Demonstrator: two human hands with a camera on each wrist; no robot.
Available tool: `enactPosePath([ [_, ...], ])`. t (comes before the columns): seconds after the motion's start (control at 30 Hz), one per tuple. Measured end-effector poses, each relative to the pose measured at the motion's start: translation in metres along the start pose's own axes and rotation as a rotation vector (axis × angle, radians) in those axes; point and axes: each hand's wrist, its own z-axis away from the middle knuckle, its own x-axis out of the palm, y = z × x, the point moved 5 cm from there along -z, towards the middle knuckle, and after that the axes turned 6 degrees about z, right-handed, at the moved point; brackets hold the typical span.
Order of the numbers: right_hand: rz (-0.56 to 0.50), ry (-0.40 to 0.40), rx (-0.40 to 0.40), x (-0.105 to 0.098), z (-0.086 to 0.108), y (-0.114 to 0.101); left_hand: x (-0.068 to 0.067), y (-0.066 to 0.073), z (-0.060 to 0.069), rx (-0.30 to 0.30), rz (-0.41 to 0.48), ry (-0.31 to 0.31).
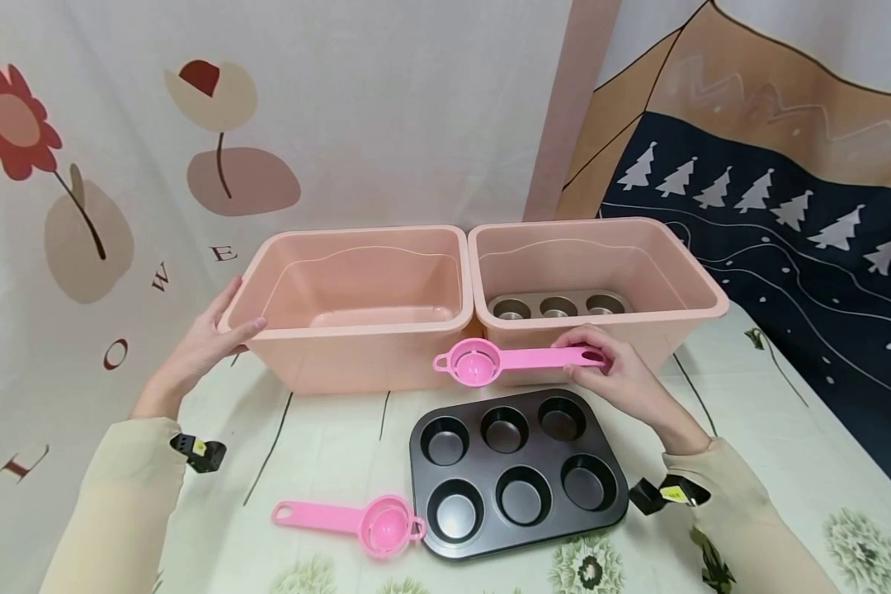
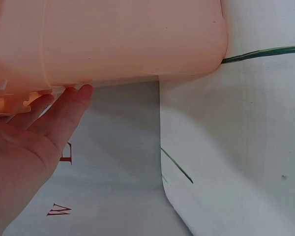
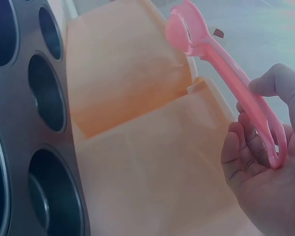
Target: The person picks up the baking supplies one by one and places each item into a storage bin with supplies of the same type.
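The right hand [image 1: 616, 375] pinches a separator [image 1: 512, 359] by its handle [image 1: 545, 357] — raised off the tabletop [image 1: 334, 454], near the right bin [image 1: 661, 340]. The left hand [image 1: 196, 351] grips the left bin [image 1: 364, 363] at its side — a second separator [image 1: 349, 521] lies beside the tray [image 1: 483, 464].

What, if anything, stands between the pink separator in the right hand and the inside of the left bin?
The front wall of the left bin may; the separator in the right hand appears before it, height unclear. Nothing visible covers the opening; the left hand holds the bin's left end.
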Motion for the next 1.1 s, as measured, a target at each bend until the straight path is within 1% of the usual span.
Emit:
enactPosePath([
  [0.17, -0.02, 0.012, -0.015, -0.001, -0.003, -0.007, 0.0, 0.0, 0.0, -0.006, 0.0, 0.0],
  [0.4, -0.01, 0.02, -0.013, 0.0, -0.008, -0.013, 0.001, 0.001, 0.001, -0.003, 0.003, -0.001],
  [0.63, -0.028, 0.023, -0.041, 0.002, -0.015, -0.021, 0.001, 0.002, 0.001, -0.001, 0.0, 0.001],
  [0.97, -0.015, 0.029, -0.014, 0.007, -0.023, -0.026, 0.001, 0.004, 0.001, -0.009, -0.02, 0.008],
  [1.1, -0.005, 0.039, -0.013, 0.01, -0.027, -0.029, 0.002, 0.003, 0.001, -0.003, -0.006, 0.0],
])
